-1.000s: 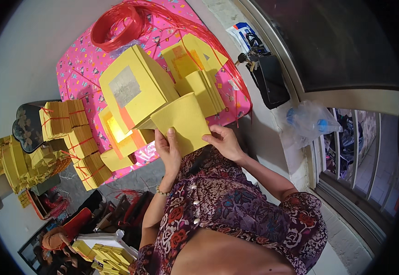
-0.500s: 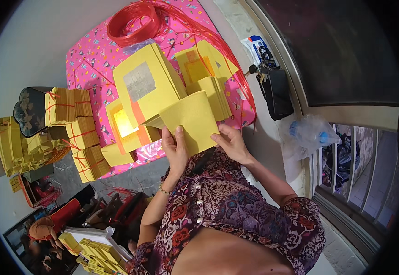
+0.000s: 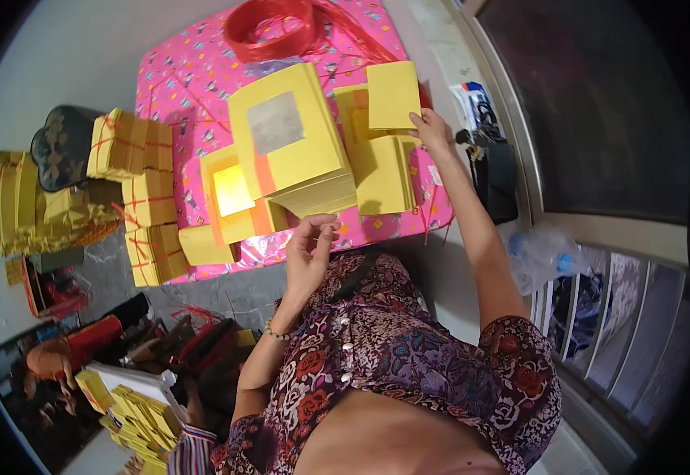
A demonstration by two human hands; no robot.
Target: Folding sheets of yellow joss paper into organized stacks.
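Observation:
Between the thumb and fingers of my right hand (image 3: pixel 432 131) is the lower right corner of a folded yellow paper sheet (image 3: pixel 393 96). The sheet is held over the far right of the table, above a yellow paper with an orange patch (image 3: pixel 350 119). My left hand (image 3: pixel 312 247) is empty, its fingers loosely bent and apart, just in front of a tall stack of yellow paper (image 3: pixel 293 123) with a silver square on top. Right of that stack lies a pile of folded yellow sheets (image 3: pixel 383 178). At its left is a yellow paper with a shiny gold square (image 3: pixel 234 191).
Yellow bundles tied with red string (image 3: pixel 148 202) line the table's left edge. A red plastic string coil (image 3: pixel 268 32) lies at the back of the pink patterned table (image 3: pixel 190 79). A black pouch (image 3: pixel 493 182) rests on the right ledge by a barred window (image 3: pixel 598 317). Another person's striped sleeve (image 3: pixel 192 450) shows at lower left.
My right hand has carried the folded yellow sheet away from me to the far right. My left hand has let go of it and stays near the table's front edge.

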